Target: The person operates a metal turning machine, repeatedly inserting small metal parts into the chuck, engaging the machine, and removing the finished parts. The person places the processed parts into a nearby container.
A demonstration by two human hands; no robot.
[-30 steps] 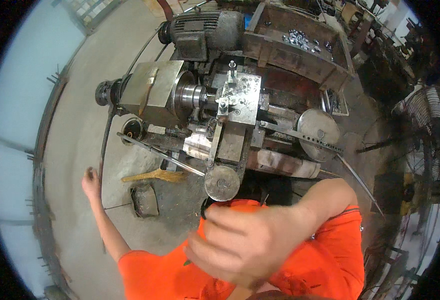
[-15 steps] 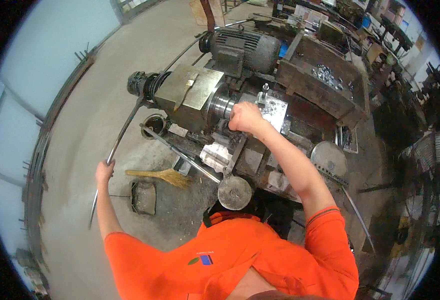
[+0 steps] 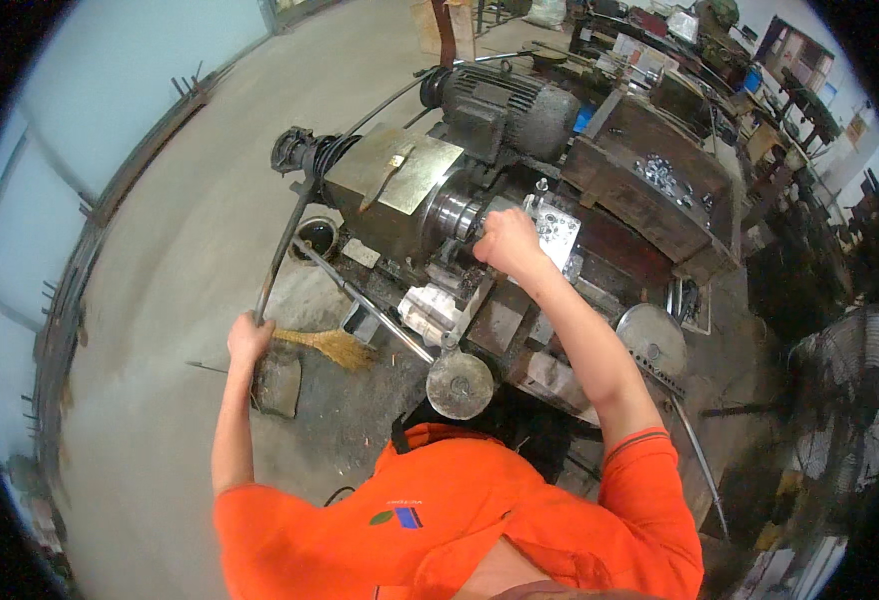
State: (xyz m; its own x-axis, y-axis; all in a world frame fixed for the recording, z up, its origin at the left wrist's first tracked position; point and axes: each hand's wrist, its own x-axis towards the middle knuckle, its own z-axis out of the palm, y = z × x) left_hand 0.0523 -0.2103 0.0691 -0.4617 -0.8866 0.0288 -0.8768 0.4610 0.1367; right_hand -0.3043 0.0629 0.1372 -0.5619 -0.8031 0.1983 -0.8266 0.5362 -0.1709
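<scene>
My left hand [image 3: 250,338] is wrapped round the lower end of a long metal lever [image 3: 287,238]. The lever slants down from the rear of a lathe's boxy headstock [image 3: 388,185]. Out in front of the shiny round chuck [image 3: 454,212], my right hand [image 3: 508,243] is closed, its fingertips at the chuck's mouth. Whatever those fingers hold is hidden behind them. Just beyond that hand sits a bright metal tool block [image 3: 557,235] strewn with shavings. A round handwheel [image 3: 460,384] is on the near side of the machine.
Behind the headstock stands a ribbed electric motor [image 3: 510,108]. Small metal parts [image 3: 662,175] lie in a rusty metal tray [image 3: 615,190]. A straw broom [image 3: 332,346] rests on the floor beside my left hand. Another lever [image 3: 365,300] slopes over the floor; a disc-shaped wheel [image 3: 652,340] is at right.
My left hand has swung the lever rightward, closer to the machine. My right hand has drawn slightly away from the chuck. The whole view has shifted a little.
</scene>
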